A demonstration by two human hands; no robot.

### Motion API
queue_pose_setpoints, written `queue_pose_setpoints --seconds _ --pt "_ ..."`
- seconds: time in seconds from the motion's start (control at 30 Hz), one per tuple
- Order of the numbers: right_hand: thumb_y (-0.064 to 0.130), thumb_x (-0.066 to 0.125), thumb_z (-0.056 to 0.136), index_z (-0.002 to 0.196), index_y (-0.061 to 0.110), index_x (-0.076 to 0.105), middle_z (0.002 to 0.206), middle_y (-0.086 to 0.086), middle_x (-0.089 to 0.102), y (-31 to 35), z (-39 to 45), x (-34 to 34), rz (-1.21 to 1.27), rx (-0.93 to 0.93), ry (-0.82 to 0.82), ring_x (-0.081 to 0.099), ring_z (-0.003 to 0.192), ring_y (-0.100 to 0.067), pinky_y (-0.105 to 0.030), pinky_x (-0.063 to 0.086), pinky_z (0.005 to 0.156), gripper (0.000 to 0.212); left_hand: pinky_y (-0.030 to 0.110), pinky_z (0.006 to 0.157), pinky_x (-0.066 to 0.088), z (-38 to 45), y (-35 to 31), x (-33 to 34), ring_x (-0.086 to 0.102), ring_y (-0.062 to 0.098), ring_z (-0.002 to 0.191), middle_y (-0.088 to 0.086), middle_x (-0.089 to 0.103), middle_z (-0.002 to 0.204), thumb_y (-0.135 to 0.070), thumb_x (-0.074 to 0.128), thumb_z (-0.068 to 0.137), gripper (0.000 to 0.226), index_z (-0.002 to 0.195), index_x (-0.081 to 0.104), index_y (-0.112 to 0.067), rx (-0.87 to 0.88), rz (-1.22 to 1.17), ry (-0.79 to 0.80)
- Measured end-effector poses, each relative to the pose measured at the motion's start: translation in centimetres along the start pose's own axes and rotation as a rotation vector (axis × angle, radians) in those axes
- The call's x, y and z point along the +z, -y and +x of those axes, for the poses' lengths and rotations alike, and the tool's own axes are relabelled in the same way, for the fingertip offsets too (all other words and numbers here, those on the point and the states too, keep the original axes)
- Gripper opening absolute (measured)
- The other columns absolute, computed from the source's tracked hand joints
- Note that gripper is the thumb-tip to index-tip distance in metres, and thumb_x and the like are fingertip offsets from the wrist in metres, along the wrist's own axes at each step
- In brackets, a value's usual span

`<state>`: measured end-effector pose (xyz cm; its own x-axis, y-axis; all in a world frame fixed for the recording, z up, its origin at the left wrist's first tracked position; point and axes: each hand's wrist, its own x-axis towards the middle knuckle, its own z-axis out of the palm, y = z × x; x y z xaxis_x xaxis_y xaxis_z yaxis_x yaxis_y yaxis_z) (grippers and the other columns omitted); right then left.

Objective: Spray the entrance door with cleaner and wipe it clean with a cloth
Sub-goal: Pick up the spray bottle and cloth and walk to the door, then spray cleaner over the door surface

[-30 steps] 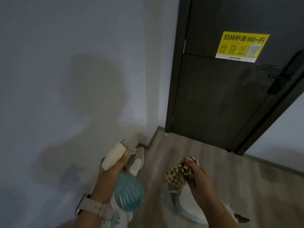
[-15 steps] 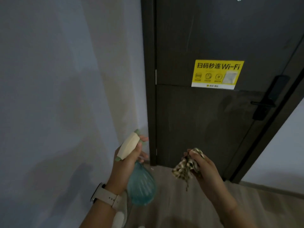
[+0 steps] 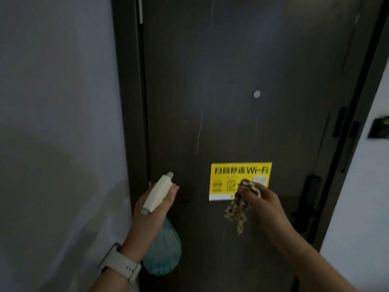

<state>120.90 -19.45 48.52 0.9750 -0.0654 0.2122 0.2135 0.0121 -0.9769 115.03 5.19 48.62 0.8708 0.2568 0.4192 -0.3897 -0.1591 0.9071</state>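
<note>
Dim, grainy indoor light; soft focus; wide-angle bending at edges.

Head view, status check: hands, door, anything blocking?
Left hand grips spray bottle, nozzle toward door. Right hand holds cloth bunched, before yellow Wi-Fi sticker. Nothing blocking.

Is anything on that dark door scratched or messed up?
Yes. The door has a thin pale streak running down it, above and left of the yellow Wi-Fi sticker. It looks like a scratch or a drip mark; I cannot tell which. Nothing looks spilled or broken.
</note>
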Motion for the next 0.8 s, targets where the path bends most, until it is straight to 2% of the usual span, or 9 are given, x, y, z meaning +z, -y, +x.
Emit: queue_pose_setpoints --seconds 0.07,0.17,0.23,0.33,0.43,0.53,0.6,0.7,0.8 --pt "0.018 0.071 0.085 0.108 0.021 0.069 0.1 -0.003 0.071 1.9 4.1 -0.1 -0.075 -0.12 -0.005 0.068 0.095 -0.019 -0.022 0.049 0.068 0.023 0.0 0.077 0.042 3.8 -1.1 0.8 0.061 -0.009 0.095 -0.012 0.072 0.099 -0.023 0.062 0.089 0.016 0.104 0.069 -0.026 0.041 -0.025 0.023" --pt "0.012 0.072 0.084 0.112 0.025 0.068 0.107 0.001 0.069 4.7 9.7 -0.5 -0.196 -0.324 -0.007 0.065 0.102 -0.015 -0.029 0.053 0.085 0.031 0.001 0.073 0.042 8.4 -3.5 2.3 0.061 -0.01 0.092 -0.01 0.072 0.1 -0.034 0.062 0.084 0.029 0.107 0.07 -0.019 0.119 0.008 0.031" --pt "0.005 0.073 0.082 0.117 0.024 0.065 0.115 0.002 0.065 6.9 13.4 -1.0 -0.283 -0.524 -0.012 0.061 0.106 -0.011 -0.023 0.049 0.092 0.04 0.004 0.072 0.043 11.2 -5.5 3.7 0.061 -0.008 0.091 -0.012 0.072 0.098 -0.042 0.061 0.078 0.034 0.104 0.071 -0.023 0.16 0.029 0.02" --pt "-0.004 0.074 0.078 0.122 0.021 0.061 0.123 0.003 0.059 11.3 19.5 -2.0 -0.422 -0.835 -0.033 0.056 0.115 -0.009 -0.009 0.039 0.095 0.053 0.018 0.083 0.046 15.6 -9.2 5.8 0.064 0.004 0.096 -0.009 0.073 0.093 -0.038 0.069 0.079 0.009 0.085 0.074 -0.033 0.197 -0.031 -0.047" --pt "-0.002 0.073 0.078 0.133 0.016 0.056 0.135 0.009 0.047 16.2 25.7 -2.8 -0.588 -1.034 -0.003 0.048 0.125 -0.011 -0.016 0.034 0.103 0.061 0.036 0.094 0.051 20.2 -13.6 8.0 0.069 0.019 0.101 0.006 0.075 0.097 -0.034 0.074 0.078 0.029 0.105 0.072 -0.024 0.32 -0.116 -0.126" --pt "0.006 0.071 0.083 0.144 0.018 0.045 0.149 0.006 0.037 20.2 30.6 -3.3 -0.822 -1.215 -0.004 0.038 0.134 -0.012 -0.021 0.028 0.109 0.067 0.035 0.087 0.057 25.2 -18.9 10.4 0.071 0.025 0.094 0.013 0.074 0.093 -0.017 0.066 0.088 0.026 0.113 0.065 -0.01 0.434 -0.13 -0.213" --pt "0.012 0.067 0.088 0.148 0.022 0.037 0.155 0.005 0.029 21.6 33.3 -3.1 -0.918 -1.275 0.001 0.032 0.139 -0.014 -0.025 0.028 0.113 0.068 0.038 0.087 0.057 28.3 -21.9 11.5 0.071 0.026 0.091 0.009 0.075 0.086 -0.015 0.064 0.091 0.022 0.112 0.065 -0.012 0.47 -0.084 -0.246" --pt "0.017 0.059 0.093 0.153 0.03 0.021 0.16 0.012 0.011 22.2 36.2 -2.3 -1.011 -1.248 0.048 0.018 0.143 -0.011 -0.043 0.035 0.114 0.071 0.043 0.089 0.055 32.6 -24.9 12.7 0.071 0.023 0.085 0.004 0.072 0.078 -0.016 0.064 0.092 0.018 0.109 0.064 -0.02 0.493 -0.036 -0.277" --pt "0.004 0.061 0.089 0.153 0.025 0.023 0.161 0.011 0.009 21.2 37.7 -1.4 -1.002 -1.33 0.022 0.018 0.14 -0.011 -0.03 0.026 0.116 0.077 0.045 0.09 0.055 35.9 -26.3 13.1 0.068 0.021 0.082 0.002 0.068 0.075 -0.015 0.063 0.092 0.02 0.111 0.062 -0.017 0.499 -0.001 -0.315"
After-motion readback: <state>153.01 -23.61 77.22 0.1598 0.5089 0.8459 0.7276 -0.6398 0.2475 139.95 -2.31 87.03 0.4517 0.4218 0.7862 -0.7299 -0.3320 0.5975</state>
